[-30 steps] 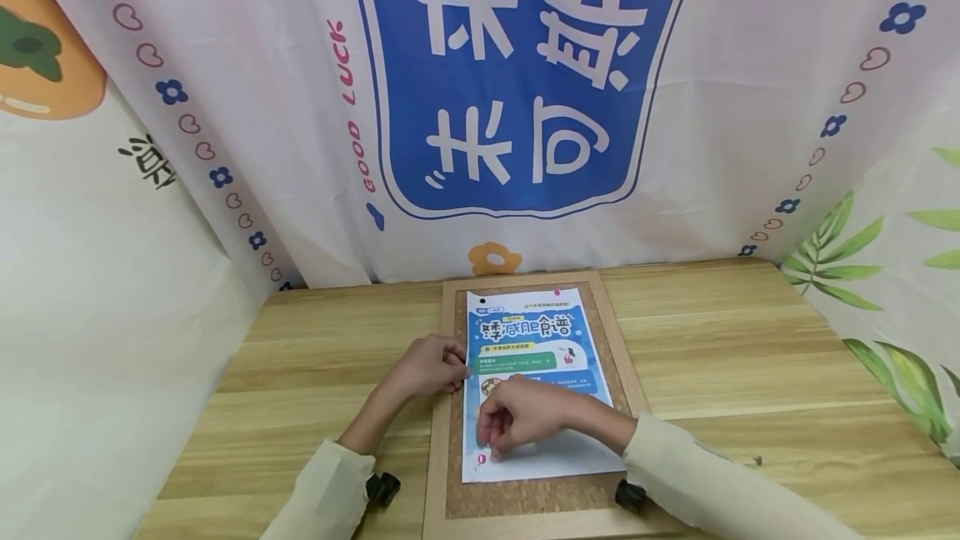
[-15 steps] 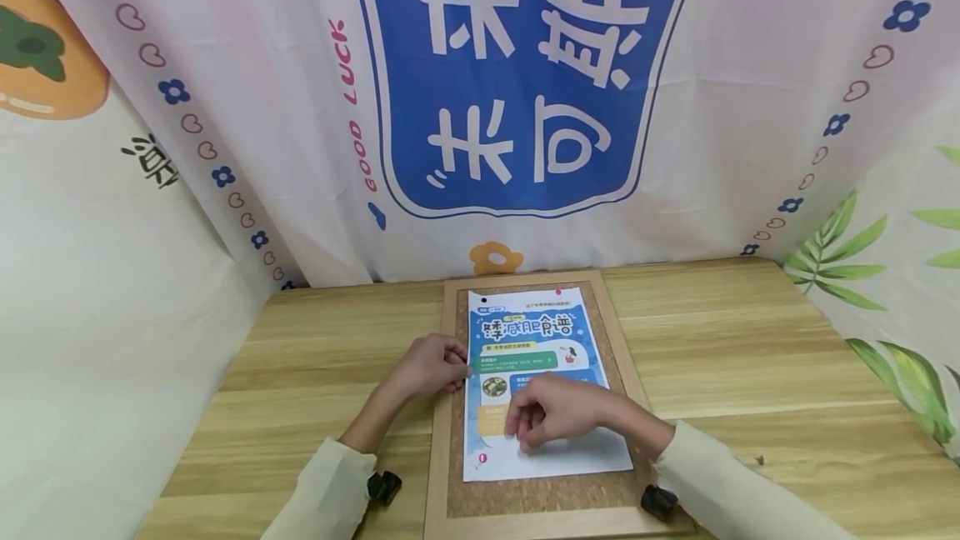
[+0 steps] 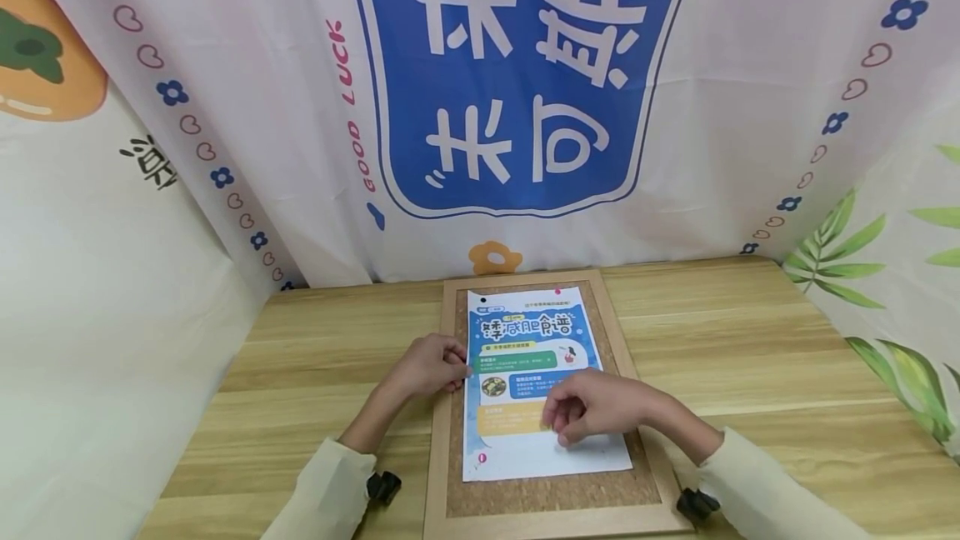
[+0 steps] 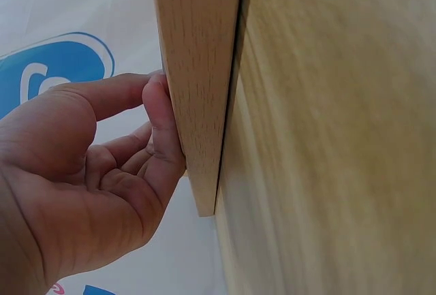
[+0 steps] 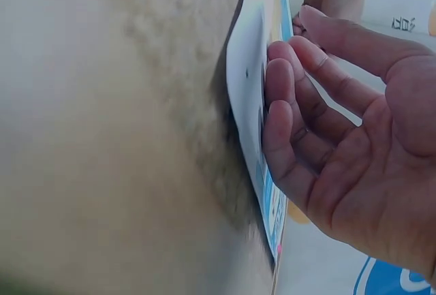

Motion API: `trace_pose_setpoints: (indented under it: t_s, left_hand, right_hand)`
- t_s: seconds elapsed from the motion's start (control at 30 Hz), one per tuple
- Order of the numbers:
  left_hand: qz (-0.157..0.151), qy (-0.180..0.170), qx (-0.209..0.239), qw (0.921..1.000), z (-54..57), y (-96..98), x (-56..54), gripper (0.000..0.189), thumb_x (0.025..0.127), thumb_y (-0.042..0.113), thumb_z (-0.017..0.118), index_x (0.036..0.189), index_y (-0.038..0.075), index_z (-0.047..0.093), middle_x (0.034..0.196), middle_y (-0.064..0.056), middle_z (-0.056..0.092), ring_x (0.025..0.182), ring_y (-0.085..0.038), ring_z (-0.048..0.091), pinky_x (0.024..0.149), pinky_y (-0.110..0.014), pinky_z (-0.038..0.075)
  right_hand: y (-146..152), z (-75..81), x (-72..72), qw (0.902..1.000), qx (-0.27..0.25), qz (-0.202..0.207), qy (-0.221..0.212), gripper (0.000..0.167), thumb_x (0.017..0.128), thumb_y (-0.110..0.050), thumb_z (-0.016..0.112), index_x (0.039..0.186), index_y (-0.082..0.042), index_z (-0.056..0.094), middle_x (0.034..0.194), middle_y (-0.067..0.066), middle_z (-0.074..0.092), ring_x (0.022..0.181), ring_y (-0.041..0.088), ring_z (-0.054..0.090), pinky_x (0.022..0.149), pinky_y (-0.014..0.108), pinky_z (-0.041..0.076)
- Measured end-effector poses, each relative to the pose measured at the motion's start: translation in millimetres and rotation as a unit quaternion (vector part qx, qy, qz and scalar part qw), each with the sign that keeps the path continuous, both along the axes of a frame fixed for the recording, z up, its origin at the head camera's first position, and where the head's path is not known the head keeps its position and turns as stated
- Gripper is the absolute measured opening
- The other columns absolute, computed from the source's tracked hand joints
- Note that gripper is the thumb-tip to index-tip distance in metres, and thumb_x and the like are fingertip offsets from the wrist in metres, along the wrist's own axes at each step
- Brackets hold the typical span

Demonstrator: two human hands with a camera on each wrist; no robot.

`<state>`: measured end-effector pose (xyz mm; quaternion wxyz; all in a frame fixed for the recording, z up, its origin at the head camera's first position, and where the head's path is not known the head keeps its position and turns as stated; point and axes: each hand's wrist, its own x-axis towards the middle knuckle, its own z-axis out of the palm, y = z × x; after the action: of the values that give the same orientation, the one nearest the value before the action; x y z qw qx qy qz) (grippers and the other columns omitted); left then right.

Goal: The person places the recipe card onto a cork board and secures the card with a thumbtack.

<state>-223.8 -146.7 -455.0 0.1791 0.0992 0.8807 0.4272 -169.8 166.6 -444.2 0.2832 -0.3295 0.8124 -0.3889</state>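
A printed poster (image 3: 547,458) in blue, green and yellow lies on a framed cork board (image 3: 525,497). A black pushpin (image 3: 483,300) sits at its upper left corner, a pink one (image 3: 557,292) at the upper right and another pink one (image 3: 482,457) at the lower left. My left hand (image 3: 435,363) rests at the poster's left edge, over the wooden frame (image 4: 197,104). Its thumb and forefinger tips meet; whether paper lies between them is hidden. My right hand (image 3: 603,402), loosely curled, is over the poster's lower right part, thumb apart from the fingers, holding nothing visible.
The board lies on a wood-grain table (image 3: 337,332). A printed white curtain (image 3: 705,148) hangs behind the table's far edge. In the right wrist view, the poster's near edge (image 5: 238,84) stands slightly off the cork.
My right hand has left the lower left pink pushpin and moved right across the poster, uncovering more print. My left hand has stayed in place.
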Motion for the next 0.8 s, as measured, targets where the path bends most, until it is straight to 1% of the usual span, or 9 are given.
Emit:
trace_pose_setpoints:
  t_s: [0.17,0.4,0.5,0.63,0.8]
  left_hand:
    - [0.0,0.0,0.001,1.0,0.0,0.1,0.2,0.008,0.097,0.006,0.075,0.103,0.0,0.073,0.085,-0.008,0.071,0.069,-0.016,0.067,0.063,-0.027,0.058]
    - [0.0,0.002,-0.003,1.0,-0.9,0.3,0.1,0.009,0.097,0.006,0.075,0.104,0.001,0.073,0.086,-0.008,0.071,0.069,-0.016,0.067,0.063,-0.027,0.058]
    - [0.0,0.003,-0.005,1.0,-2.1,0.3,-0.5,0.009,0.097,0.006,0.075,0.105,0.001,0.074,0.086,-0.008,0.071,0.069,-0.015,0.067,0.063,-0.027,0.058]
    - [0.0,0.001,-0.003,1.0,-2.9,0.1,-1.3,0.01,0.097,0.007,0.075,0.105,0.001,0.074,0.086,-0.008,0.071,0.069,-0.015,0.067,0.063,-0.026,0.058]
    - [0.0,0.0,-0.004,1.0,-1.3,0.0,-1.2,0.009,0.097,0.007,0.075,0.104,0.001,0.074,0.085,-0.008,0.071,0.068,-0.015,0.066,0.062,-0.026,0.057]
  right_hand:
    - [14.5,-0.6,3.3,0.9999,-0.008,-0.012,-0.005,0.016,0.094,-0.012,0.081,0.11,-0.01,0.076,0.094,-0.006,0.072,0.085,0.005,0.066,0.08,0.021,0.058]
    - [33.9,-3.6,6.9,0.9995,-0.025,-0.017,0.006,0.019,0.095,-0.015,0.08,0.113,-0.008,0.076,0.098,-0.003,0.074,0.089,0.005,0.068,0.083,0.023,0.06]
    - [42.1,-4.1,8.3,0.9994,-0.021,-0.028,0.003,0.02,0.096,-0.017,0.08,0.114,-0.01,0.076,0.1,-0.001,0.074,0.09,0.006,0.068,0.083,0.023,0.06]
    - [53.0,-2.7,10.9,0.9988,-0.025,-0.041,0.01,0.021,0.097,-0.018,0.079,0.116,-0.01,0.076,0.101,-0.002,0.074,0.09,0.007,0.068,0.082,0.024,0.06]
    - [66.2,-1.9,14.0,0.9972,-0.044,-0.058,0.016,0.024,0.097,-0.018,0.078,0.117,-0.006,0.075,0.102,0.002,0.075,0.089,0.007,0.068,0.081,0.024,0.06]
